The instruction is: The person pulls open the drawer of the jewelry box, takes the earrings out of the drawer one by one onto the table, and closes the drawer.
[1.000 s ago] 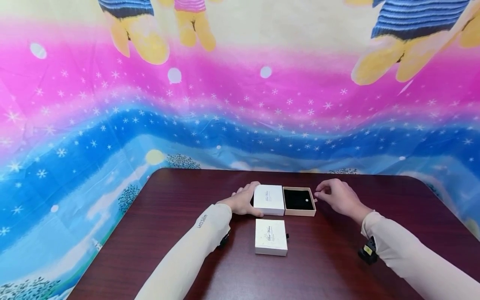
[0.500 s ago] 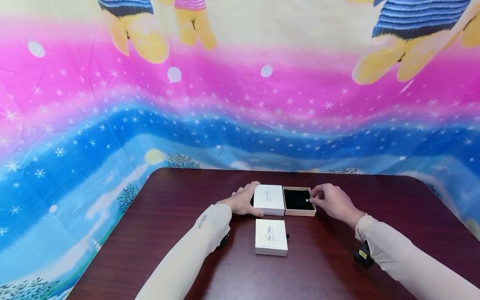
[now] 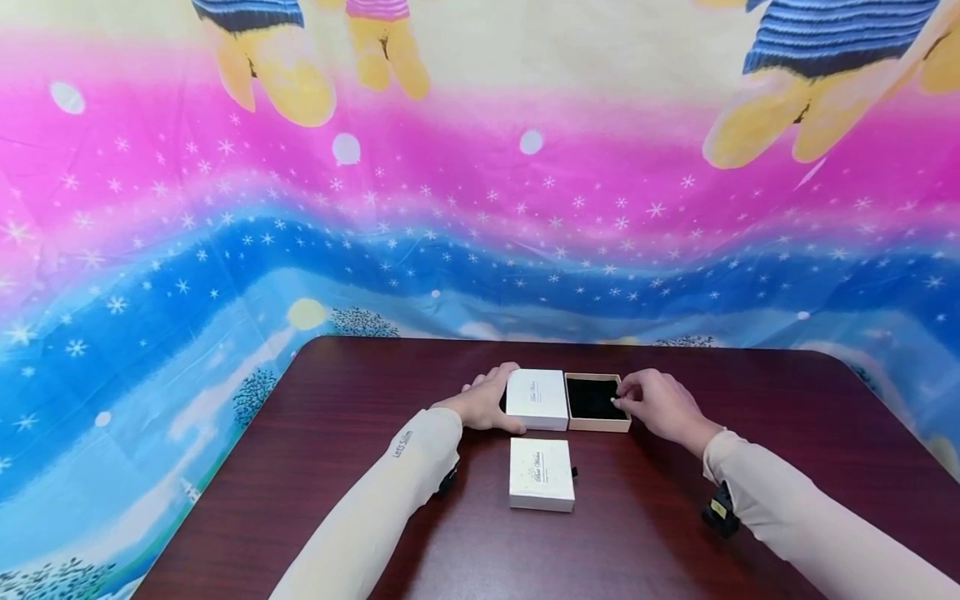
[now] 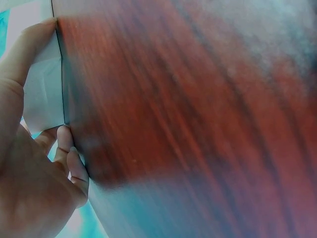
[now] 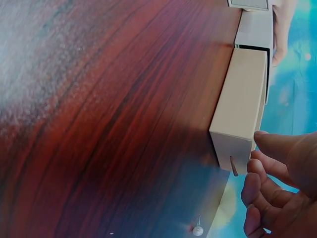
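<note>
Head view: the left hand [image 3: 483, 406] grips the white box sleeve [image 3: 536, 397], thumb along its near side; abutting it, an open drawer [image 3: 599, 426] holds a black pad [image 3: 591, 398]. The right hand [image 3: 662, 406] has its thumb and fingertips at a small white bead [image 3: 612, 401] over the pad's right edge; whether they pinch it cannot be told. Nearer lies a second white box [image 3: 541, 473]. Left wrist view: fingers curl about the sleeve's end. Right wrist view: the thumb tip meets the drawer's rim, other fingers bent beside a pull tab [image 5: 234, 166].
</note>
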